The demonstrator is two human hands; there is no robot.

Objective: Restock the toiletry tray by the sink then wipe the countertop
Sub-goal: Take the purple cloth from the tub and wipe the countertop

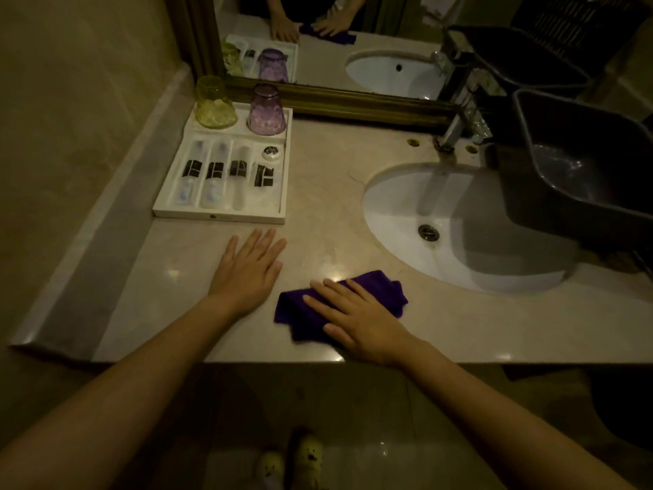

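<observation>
**Wiping the surface in front of the tray**

Head view: my right hand (357,320) lies flat and open on the folded purple cloth (339,305), pressing it down, not gripping. My left hand (247,267) is spread open, palm on the bare surface (169,313), holding nothing. The cloth sits near the front edge, between the toiletry tray (219,217) and the sink (388,213). I should keep even palm pressure and make overlapping strokes, steering clear of the tray. The cloth's long axis runs left to right, tilted slightly up toward the sink; the tray, with 4 wrapped items, runs front to back.
</observation>
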